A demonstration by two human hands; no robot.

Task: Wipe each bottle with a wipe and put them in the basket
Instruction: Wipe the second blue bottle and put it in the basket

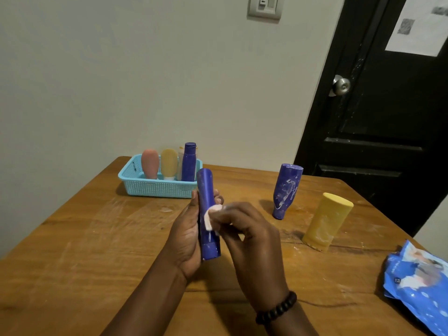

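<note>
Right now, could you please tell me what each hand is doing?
Left hand: grips the blue bottle.
Right hand: pinches a white wipe against it.

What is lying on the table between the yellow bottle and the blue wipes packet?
Nothing: in the head view, only bare wood of the table separates the yellow bottle from the wipes packet.

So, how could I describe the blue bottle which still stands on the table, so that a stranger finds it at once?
Start at the black door on the right; just before it, on the wooden table, stands a dark blue bottle, cap down and leaning. Unlike the yellow bottle beside it, it carries white smears, and no hand touches it.
</note>
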